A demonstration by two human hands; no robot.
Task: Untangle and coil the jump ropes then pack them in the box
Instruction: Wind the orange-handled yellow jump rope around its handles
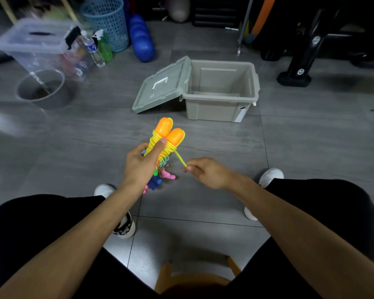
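My left hand grips a jump rope with two orange handles side by side, yellow cord wound around them, my thumb pressing on the coils. My right hand pinches the loose yellow cord end that runs off the bundle. Below my left hand, on the floor, lies another tangle of rope with pink and blue handles, partly hidden by my wrist. The grey-green box stands open ahead, its inside bare, with its lid leaning against its left side.
A clear lidded bin, a grey bucket, bottles, a blue basket and a blue roller stand at the back left. Black exercise equipment fills the back right. My shoes flank the ropes on grey tiles.
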